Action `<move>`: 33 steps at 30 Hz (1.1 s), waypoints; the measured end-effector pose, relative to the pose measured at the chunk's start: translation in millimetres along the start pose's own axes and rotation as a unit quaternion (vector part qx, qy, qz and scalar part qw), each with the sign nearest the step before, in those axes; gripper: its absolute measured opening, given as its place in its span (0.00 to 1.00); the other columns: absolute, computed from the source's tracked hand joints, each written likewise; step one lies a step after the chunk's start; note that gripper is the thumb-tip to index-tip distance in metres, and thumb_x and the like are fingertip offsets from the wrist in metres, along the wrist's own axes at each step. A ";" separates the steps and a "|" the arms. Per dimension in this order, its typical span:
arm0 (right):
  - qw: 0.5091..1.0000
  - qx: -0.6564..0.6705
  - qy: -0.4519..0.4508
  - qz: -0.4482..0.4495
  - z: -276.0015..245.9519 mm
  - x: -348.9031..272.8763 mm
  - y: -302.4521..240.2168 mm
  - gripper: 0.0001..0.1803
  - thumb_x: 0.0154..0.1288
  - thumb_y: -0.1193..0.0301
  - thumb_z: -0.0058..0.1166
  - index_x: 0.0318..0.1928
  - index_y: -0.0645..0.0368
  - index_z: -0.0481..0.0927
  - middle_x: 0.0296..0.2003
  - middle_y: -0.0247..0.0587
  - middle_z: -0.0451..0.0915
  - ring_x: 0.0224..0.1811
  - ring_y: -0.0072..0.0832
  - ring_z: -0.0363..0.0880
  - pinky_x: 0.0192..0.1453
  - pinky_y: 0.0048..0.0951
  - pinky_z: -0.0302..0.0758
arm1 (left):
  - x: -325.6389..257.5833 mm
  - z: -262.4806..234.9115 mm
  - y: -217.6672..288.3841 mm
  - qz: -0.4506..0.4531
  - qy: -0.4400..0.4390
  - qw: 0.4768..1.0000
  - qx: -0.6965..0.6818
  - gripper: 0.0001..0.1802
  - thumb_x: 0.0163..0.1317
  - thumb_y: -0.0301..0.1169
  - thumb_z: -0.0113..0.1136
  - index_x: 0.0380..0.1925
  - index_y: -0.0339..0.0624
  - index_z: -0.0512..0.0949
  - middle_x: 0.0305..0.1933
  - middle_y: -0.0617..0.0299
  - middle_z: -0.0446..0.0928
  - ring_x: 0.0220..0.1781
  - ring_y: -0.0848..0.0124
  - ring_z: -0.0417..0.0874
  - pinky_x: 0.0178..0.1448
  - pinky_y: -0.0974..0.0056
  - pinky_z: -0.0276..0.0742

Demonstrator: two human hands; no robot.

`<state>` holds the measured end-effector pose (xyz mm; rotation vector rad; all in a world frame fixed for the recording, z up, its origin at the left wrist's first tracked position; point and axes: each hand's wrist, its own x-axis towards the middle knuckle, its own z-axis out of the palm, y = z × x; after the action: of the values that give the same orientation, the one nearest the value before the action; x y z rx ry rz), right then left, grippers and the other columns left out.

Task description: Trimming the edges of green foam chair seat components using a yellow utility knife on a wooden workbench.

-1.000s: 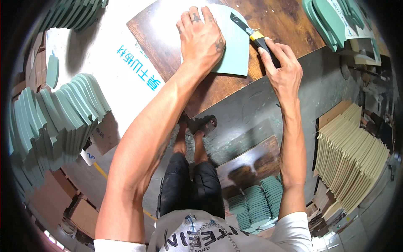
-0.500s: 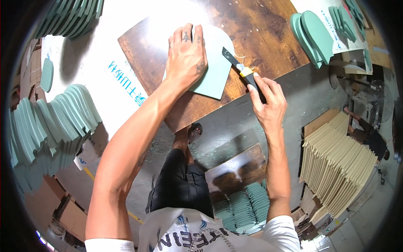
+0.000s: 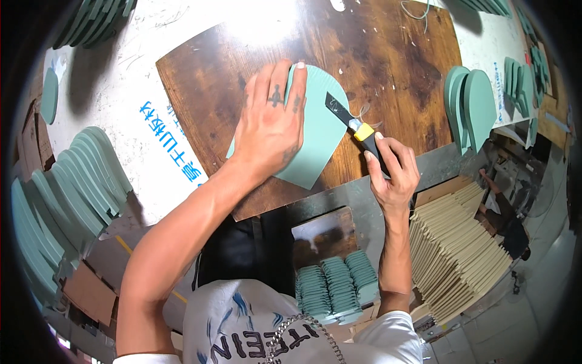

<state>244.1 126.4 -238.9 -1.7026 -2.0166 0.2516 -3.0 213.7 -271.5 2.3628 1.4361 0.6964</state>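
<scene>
My left hand lies on a pale green panel with a rounded far end and a pointed near corner. Its fingers stretch toward the rounded end and press the panel down; the thumb is hidden. A utility knife with a dark blade and yellow collar is gripped in my right hand. The blade points to the far left, over or against the panel's right edge; I cannot tell whether it touches. Thin pale shavings curl beside the blade. Beneath the panel is a brown wood-grain board.
Rows of green pieces stand at the left, and a few rounded green panels stand at the right. The board rests on a white table. Below are stacked green pieces, tan sheets and another person at the far right.
The board, panel and both hands appear lower in the picture as the view shifts. The left hand still lies on the panel, and the right hand keeps the knife beside its right edge.
</scene>
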 end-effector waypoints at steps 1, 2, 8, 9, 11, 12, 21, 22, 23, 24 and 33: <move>1.000 0.001 -0.005 0.000 1.4 5.1 2.2 0.22 0.56 0.73 0.73 0.53 0.57 0.89 0.41 0.40 0.84 0.37 0.35 0.81 0.40 0.35 0.79 | 0.1 0.6 -1.2 -0.005 -0.002 1.000 -0.001 0.29 0.70 0.26 0.57 0.70 0.32 0.66 0.66 0.41 0.68 0.67 0.44 0.70 0.71 0.42 0.67; 1.000 0.003 -0.008 -0.009 3.0 10.1 4.3 0.22 0.56 0.73 0.73 0.54 0.57 0.88 0.41 0.41 0.84 0.37 0.35 0.81 0.40 0.35 0.78 | -0.2 1.3 -2.1 -0.009 -0.012 1.000 0.004 0.29 0.70 0.26 0.57 0.70 0.32 0.66 0.66 0.41 0.68 0.68 0.44 0.69 0.71 0.42 0.66; 0.996 0.017 -0.025 -0.086 5.8 45.4 20.5 0.23 0.56 0.72 0.74 0.55 0.57 0.88 0.42 0.41 0.85 0.36 0.34 0.80 0.38 0.33 0.78 | 2.7 -1.1 3.2 -0.034 -0.040 0.999 0.009 0.30 0.71 0.27 0.57 0.71 0.33 0.66 0.68 0.43 0.68 0.70 0.46 0.68 0.73 0.43 0.66; 0.995 0.023 -0.032 -0.093 6.3 50.5 23.5 0.24 0.56 0.72 0.74 0.55 0.57 0.87 0.42 0.41 0.85 0.36 0.34 0.80 0.38 0.33 0.77 | 2.4 -1.2 3.4 -0.042 -0.041 0.998 0.004 0.30 0.70 0.28 0.57 0.71 0.34 0.67 0.69 0.44 0.68 0.70 0.46 0.69 0.74 0.43 0.66; 0.993 0.034 -0.041 -0.105 8.9 59.8 27.6 0.24 0.56 0.72 0.74 0.55 0.57 0.87 0.42 0.41 0.85 0.36 0.34 0.80 0.38 0.33 0.77 | 2.5 -2.8 3.5 -0.051 -0.041 0.998 0.005 0.30 0.70 0.28 0.57 0.71 0.33 0.67 0.69 0.44 0.68 0.70 0.47 0.69 0.74 0.44 0.66; 0.992 0.037 -0.048 -0.114 8.2 64.7 30.1 0.24 0.56 0.72 0.74 0.55 0.57 0.87 0.42 0.41 0.85 0.36 0.34 0.80 0.38 0.33 0.77 | 4.5 -2.3 5.6 -0.053 -0.041 0.998 0.000 0.30 0.69 0.27 0.58 0.71 0.33 0.67 0.69 0.44 0.68 0.70 0.48 0.69 0.74 0.44 0.66; 0.988 0.057 -0.089 -0.115 -0.3 70.2 39.9 0.20 0.58 0.68 0.73 0.52 0.57 0.89 0.42 0.41 0.83 0.35 0.34 0.78 0.38 0.34 0.77 | 39.8 -6.3 -43.7 0.079 -0.085 0.993 -0.018 0.38 0.69 0.29 0.60 0.77 0.43 0.58 0.71 0.48 0.70 0.71 0.50 0.72 0.81 0.42 0.61; 0.991 0.062 -0.077 -0.092 -0.1 58.0 38.5 0.22 0.58 0.68 0.74 0.54 0.57 0.88 0.42 0.42 0.83 0.36 0.36 0.78 0.38 0.35 0.77 | 46.9 -7.7 -46.5 0.116 -0.096 0.989 -0.010 0.36 0.70 0.30 0.59 0.77 0.44 0.60 0.71 0.49 0.70 0.70 0.51 0.73 0.81 0.41 0.59; 0.993 0.068 -0.073 -0.065 -1.2 48.7 34.8 0.23 0.57 0.69 0.74 0.54 0.57 0.88 0.42 0.43 0.83 0.36 0.36 0.79 0.39 0.35 0.78 | 51.1 -9.8 -35.8 0.019 -0.071 0.995 0.063 0.32 0.70 0.31 0.59 0.74 0.46 0.66 0.72 0.52 0.70 0.73 0.53 0.70 0.81 0.39 0.55; 0.994 0.075 -0.070 -0.037 -1.4 40.5 31.3 0.23 0.57 0.70 0.74 0.55 0.58 0.88 0.43 0.43 0.83 0.37 0.37 0.79 0.39 0.35 0.78 | 47.3 -10.1 -20.4 -0.117 -0.022 0.985 0.121 0.29 0.72 0.32 0.59 0.71 0.42 0.69 0.73 0.47 0.68 0.76 0.50 0.67 0.81 0.37 0.52; 0.989 0.111 -0.101 -0.008 -3.0 42.6 28.5 0.28 0.54 0.76 0.75 0.58 0.58 0.85 0.44 0.45 0.82 0.39 0.39 0.79 0.41 0.37 0.77 | 11.0 12.0 12.1 -0.304 0.104 0.932 0.165 0.20 0.74 0.38 0.58 0.60 0.42 0.74 0.67 0.48 0.67 0.73 0.46 0.66 0.75 0.31 0.57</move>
<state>266.0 172.9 -238.4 -1.5738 -2.0536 0.6411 16.8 217.9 -273.1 1.8961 2.3833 0.5705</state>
